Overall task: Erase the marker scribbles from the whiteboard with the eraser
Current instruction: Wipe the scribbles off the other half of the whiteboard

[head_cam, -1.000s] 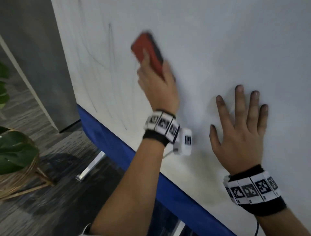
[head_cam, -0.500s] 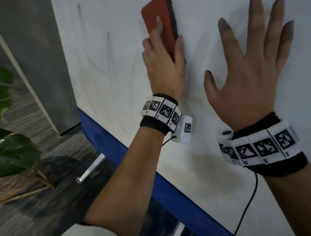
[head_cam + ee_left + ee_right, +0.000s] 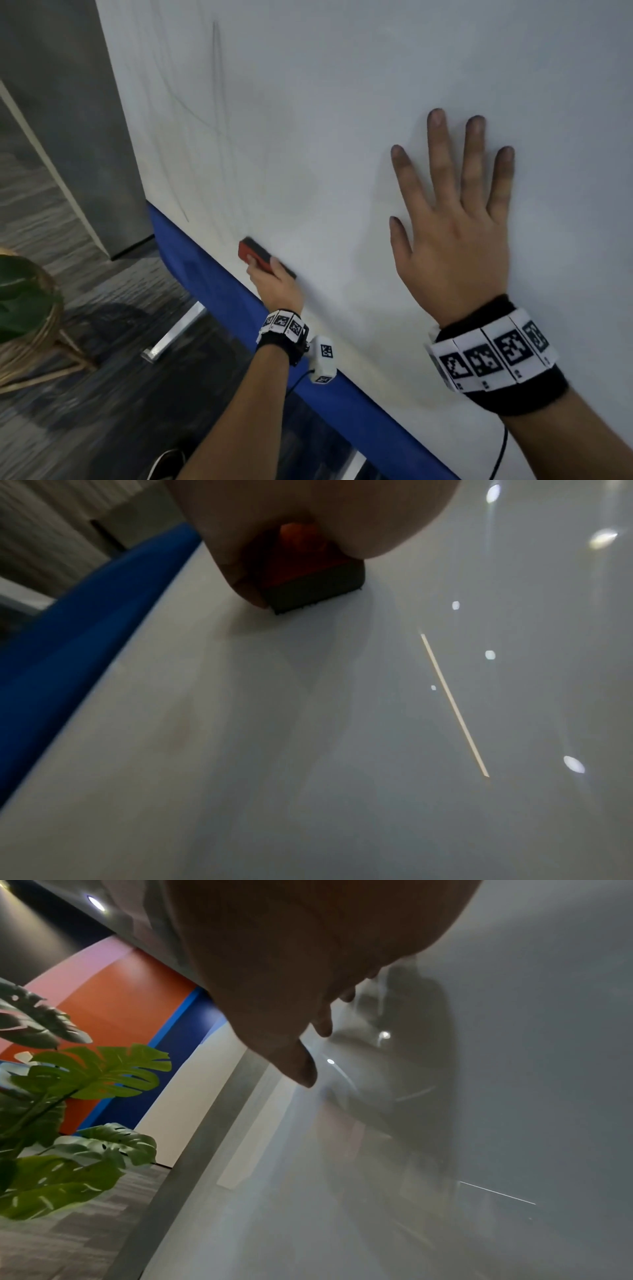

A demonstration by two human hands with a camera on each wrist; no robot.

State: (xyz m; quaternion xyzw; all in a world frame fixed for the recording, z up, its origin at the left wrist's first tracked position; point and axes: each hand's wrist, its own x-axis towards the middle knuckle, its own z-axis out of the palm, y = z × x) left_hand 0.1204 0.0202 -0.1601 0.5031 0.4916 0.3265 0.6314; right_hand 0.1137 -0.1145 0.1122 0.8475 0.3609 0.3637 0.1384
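Faint scribbles remain at the whiteboard's left, above the left hand grasping the red eraser beside the blue bottom edge, while rightward the right hand rests flat, fingers spread.

Left hand holds red eraser, dark felt pressed flat on whiteboard; blue frame alongside; ceiling lights reflected.

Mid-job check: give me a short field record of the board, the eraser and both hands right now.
board: large white whiteboard with blue bottom edge
marks: faint grey marker lines left of centre, not yet erased
eraser: red block eraser with dark felt, felt on board near bottom edge
left hand: grips eraser
right hand: flat on board, fingers spread
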